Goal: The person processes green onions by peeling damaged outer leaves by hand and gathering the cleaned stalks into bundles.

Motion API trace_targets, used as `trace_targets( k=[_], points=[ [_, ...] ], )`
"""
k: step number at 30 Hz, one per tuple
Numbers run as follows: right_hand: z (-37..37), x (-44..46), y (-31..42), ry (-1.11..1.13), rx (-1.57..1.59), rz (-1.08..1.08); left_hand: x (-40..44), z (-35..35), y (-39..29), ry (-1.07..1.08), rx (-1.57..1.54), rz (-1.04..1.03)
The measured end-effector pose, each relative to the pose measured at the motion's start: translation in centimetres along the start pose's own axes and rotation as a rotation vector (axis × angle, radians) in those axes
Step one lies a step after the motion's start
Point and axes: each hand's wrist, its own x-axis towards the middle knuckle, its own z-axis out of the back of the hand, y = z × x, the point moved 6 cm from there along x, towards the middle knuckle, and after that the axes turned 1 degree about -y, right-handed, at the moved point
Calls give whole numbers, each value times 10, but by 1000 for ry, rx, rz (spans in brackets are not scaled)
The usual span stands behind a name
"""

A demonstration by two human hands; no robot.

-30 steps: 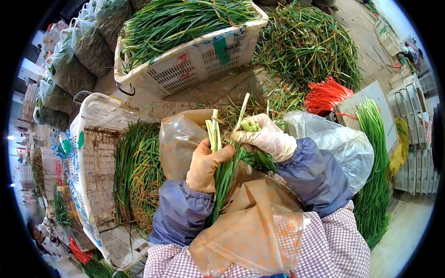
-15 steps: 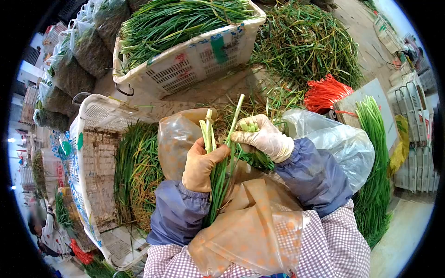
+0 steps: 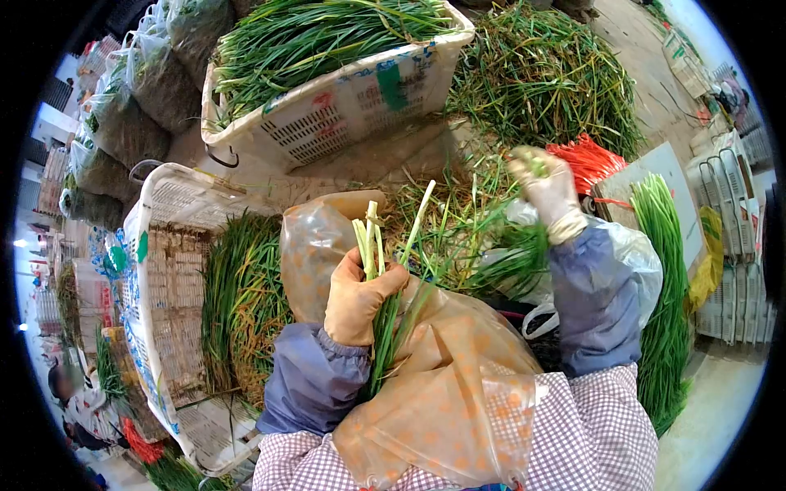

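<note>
My left hand (image 3: 359,299), in a pale glove, is closed around a few garlic chives (image 3: 371,241). Their white ends point up and the green leaves hang toward my lap; one long stalk leans out to the right. Up and to the right, my right hand (image 3: 547,190), gloved and blurred by motion, is closed on a bunch of garlic chives (image 3: 524,250). Pale cut ends show at the top of that fist, and leaves trail below it. A translucent brown plastic sheet (image 3: 446,385) covers my lap.
A white crate (image 3: 360,98) full of chives stands ahead. Another crate (image 3: 151,327), at left, holds chives and dry trimmings. Beyond my right hand are red ties (image 3: 585,164) and a trimmings pile (image 3: 548,74). Tidy chives (image 3: 663,311) lie at right. Filled bags (image 3: 123,114) line the left.
My right hand has swung up and right, away from my left hand, carrying its bunch of chives. My left hand stays almost in place, still gripping its stalks.
</note>
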Motion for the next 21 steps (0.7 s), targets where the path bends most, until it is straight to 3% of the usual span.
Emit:
trace_targets(
  k=[1,2,3,5,6,9,10,12,14,15,16,21],
  points=[
    [-16,-13,14,149,-109,-38,0,-3,1,28,-24,4],
    [-36,-27,20,197,-13,8,0,-6,3,36,-21,9],
    [-58,-45,34,286,126,-147,0,-8,4,24,18,-10],
    [-88,-56,39,409,381,-133,-2,-9,5,4,64,-31],
    [-99,-59,30,441,352,-234,-3,-10,5,-8,91,-36],
    [-110,-56,29,416,419,-233,-1,-2,9,-1,83,-60],
    [-107,-51,21,385,411,-159,0,-1,11,19,41,-74],
    [-88,-29,7,163,264,185,-3,-2,6,16,-25,-56],
    [-54,-4,-17,-62,192,-85,-4,-2,5,25,-75,-27],
    [-39,0,-20,-22,146,-151,-3,-1,5,24,-80,-30],
    [-41,2,-34,45,401,-219,-2,0,8,37,-82,-21],
    [-96,-53,25,472,456,-309,3,-11,16,162,-55,77]
  ],
)
